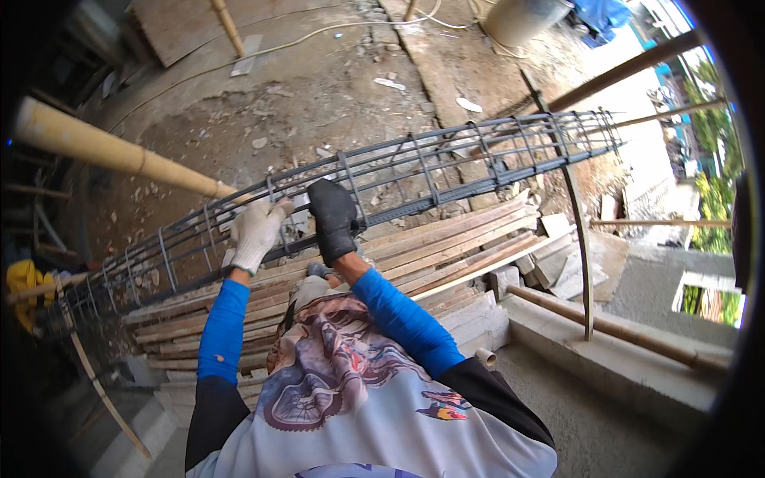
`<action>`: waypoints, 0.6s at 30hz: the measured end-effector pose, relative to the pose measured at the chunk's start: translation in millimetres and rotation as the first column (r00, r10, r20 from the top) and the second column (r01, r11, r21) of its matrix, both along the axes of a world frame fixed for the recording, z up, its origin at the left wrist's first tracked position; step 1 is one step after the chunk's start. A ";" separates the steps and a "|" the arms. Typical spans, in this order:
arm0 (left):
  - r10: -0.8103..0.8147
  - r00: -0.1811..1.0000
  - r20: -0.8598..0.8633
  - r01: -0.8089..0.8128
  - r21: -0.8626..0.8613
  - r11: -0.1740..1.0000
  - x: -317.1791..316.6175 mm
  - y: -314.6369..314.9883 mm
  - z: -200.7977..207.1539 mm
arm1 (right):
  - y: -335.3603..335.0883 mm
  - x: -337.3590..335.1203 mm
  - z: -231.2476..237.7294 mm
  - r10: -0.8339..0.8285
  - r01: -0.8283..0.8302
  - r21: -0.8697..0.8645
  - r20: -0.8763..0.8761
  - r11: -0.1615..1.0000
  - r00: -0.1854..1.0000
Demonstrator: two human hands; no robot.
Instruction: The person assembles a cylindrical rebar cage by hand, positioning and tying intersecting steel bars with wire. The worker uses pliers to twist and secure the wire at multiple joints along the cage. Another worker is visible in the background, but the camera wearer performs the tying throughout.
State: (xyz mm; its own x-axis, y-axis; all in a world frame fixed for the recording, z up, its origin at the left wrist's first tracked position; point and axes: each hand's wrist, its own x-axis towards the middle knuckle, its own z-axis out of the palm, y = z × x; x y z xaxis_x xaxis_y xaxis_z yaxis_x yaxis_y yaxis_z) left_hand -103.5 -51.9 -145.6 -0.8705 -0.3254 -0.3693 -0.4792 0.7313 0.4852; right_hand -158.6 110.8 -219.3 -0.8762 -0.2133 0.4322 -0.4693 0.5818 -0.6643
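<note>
A long cage of steel reinforcing bars (430,171) with square stirrups stretches across in front of me, from the lower left to the upper right. My left hand (256,233), in a white knit glove, is closed at the cage's near bars, its fingertips pinched beside a stirrup. Just to its right, my right hand (333,219) wears a black glove and is curled into a fist over the same bars. A short dark piece shows between the two hands; whether it is a tool or part of the cage I cannot tell. The gloves hide what the fingers grip.
Stacked wooden planks (470,239) lie under the cage. A thick bamboo pole (119,151) slants in from the left; a thin upright stick (580,247) crosses the cage's right part. A hose (295,41) runs over the rubble-strewn ground near a grey drum (522,22). Someone in yellow (22,291) is far left.
</note>
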 end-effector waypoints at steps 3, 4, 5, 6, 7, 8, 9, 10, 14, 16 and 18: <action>-0.063 0.996 -0.066 0.050 -0.184 0.982 4.2 3.5 11.0 | 13.9 3.7 21.2 0.097 -0.104 0.039 0.139 0.994 0.985; -0.081 0.997 -0.010 0.077 -0.204 0.976 4.0 2.4 15.8 | 16.3 6.5 26.0 0.144 -0.133 -0.165 0.058 0.977 0.988; -0.086 0.996 0.017 0.088 -0.127 0.988 4.4 -2.6 21.5 | 20.4 7.9 29.8 0.191 -0.162 -0.221 0.118 0.962 0.974; -0.054 0.998 -0.012 0.054 -0.035 0.998 6.7 -7.3 27.3 | 21.6 8.4 32.0 0.194 -0.167 -0.212 0.114 0.963 0.974; -0.083 0.997 0.003 0.083 -0.020 0.996 9.3 -15.7 34.0 | 22.6 8.5 32.8 0.175 -0.152 -0.165 0.138 0.974 0.975; -0.106 0.994 0.036 0.106 0.001 0.994 12.6 -23.8 40.1 | 22.0 9.1 32.9 0.166 -0.153 -0.080 0.198 0.985 0.966; -0.143 0.990 -0.009 0.142 -0.071 0.987 18.1 -30.9 45.5 | 21.6 8.7 32.3 0.177 -0.173 -0.044 0.091 0.984 0.980; -0.176 0.984 -0.020 0.172 -0.138 0.975 27.0 -39.0 50.7 | 21.0 8.8 31.8 0.142 -0.149 0.066 0.105 0.987 0.984; -0.191 0.853 -0.485 0.026 -0.325 0.945 66.0 -71.2 56.3 | 16.2 8.4 30.7 0.155 -0.135 -0.233 0.070 0.963 0.985; 0.019 0.875 -0.483 -0.166 -0.263 0.950 81.8 -90.2 50.9 | 16.8 11.6 32.4 0.128 -0.108 -0.194 0.094 0.975 0.987; 0.039 0.921 -0.388 -0.164 -0.295 0.941 95.9 -110.6 45.3 | 19.3 15.6 36.5 0.158 -0.076 -0.355 0.208 0.932 0.965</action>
